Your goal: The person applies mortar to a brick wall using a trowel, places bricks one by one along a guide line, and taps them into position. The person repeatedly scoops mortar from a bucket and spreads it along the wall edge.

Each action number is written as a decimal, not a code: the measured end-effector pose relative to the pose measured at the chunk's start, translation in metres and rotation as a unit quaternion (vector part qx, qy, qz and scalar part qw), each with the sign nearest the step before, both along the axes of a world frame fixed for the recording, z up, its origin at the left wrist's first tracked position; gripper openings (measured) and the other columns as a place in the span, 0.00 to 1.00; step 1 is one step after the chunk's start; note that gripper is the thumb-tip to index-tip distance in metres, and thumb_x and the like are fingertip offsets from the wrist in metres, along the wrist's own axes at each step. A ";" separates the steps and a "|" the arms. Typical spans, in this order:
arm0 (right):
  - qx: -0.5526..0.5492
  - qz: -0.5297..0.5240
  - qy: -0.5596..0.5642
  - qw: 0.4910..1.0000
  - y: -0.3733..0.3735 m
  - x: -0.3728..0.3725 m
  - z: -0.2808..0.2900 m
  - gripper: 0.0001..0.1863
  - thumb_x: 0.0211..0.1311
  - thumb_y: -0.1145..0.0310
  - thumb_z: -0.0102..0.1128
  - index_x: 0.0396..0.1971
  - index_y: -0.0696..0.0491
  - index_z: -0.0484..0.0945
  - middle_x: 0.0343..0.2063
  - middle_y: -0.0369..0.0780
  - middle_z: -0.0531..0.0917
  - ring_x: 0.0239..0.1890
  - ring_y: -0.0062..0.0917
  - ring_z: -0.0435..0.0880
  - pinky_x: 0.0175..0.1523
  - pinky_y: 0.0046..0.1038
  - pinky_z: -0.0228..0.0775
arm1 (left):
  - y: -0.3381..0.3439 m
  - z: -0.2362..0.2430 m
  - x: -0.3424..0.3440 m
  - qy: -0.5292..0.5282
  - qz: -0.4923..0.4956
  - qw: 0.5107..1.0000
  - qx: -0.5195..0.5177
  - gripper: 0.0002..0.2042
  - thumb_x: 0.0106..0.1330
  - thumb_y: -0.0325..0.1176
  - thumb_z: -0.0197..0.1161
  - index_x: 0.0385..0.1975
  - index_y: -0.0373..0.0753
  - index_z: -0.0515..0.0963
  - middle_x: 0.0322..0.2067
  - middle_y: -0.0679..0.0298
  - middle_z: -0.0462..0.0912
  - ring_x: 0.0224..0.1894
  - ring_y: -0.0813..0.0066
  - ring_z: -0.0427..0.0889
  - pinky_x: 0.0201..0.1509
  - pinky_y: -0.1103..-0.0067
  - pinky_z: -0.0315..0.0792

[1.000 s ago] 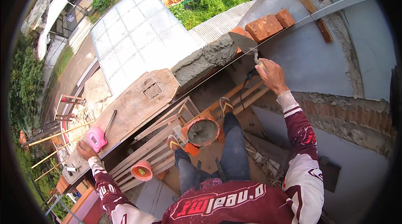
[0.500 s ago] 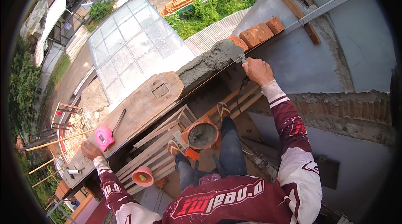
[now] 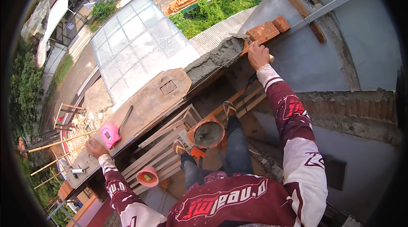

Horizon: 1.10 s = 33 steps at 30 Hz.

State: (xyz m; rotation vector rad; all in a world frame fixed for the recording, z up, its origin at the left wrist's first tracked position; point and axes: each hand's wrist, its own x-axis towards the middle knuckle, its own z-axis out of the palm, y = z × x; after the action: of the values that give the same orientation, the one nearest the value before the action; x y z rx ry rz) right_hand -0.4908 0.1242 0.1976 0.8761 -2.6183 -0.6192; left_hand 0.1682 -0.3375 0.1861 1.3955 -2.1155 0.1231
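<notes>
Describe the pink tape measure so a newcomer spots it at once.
Find the long wooden plank running diagonally from the wet mortar. Toward its lower-left end, just right of the left hand, lies the tape measure. Its bright pink, rounded body sets it apart from the slim dark strip beside it.

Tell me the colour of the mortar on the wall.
The mortar is grey, clearest in the head view.
</notes>
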 end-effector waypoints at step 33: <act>-0.626 -0.110 -0.358 0.684 0.078 0.077 -0.156 0.17 0.69 0.58 0.49 0.40 0.57 0.77 0.25 0.40 0.78 0.24 0.28 0.78 0.31 0.31 0.71 | -0.031 -0.004 0.034 -0.020 0.007 0.996 0.082 0.25 0.72 0.50 0.51 0.45 0.28 0.76 0.40 0.45 0.80 0.42 0.52 0.78 0.49 0.65 0.70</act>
State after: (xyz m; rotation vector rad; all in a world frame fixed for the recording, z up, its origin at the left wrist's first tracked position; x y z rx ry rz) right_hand -0.4137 0.2022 0.0416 0.2902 -2.7653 1.6806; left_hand 0.2026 -0.3689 0.1826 1.5141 -2.1896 -0.0171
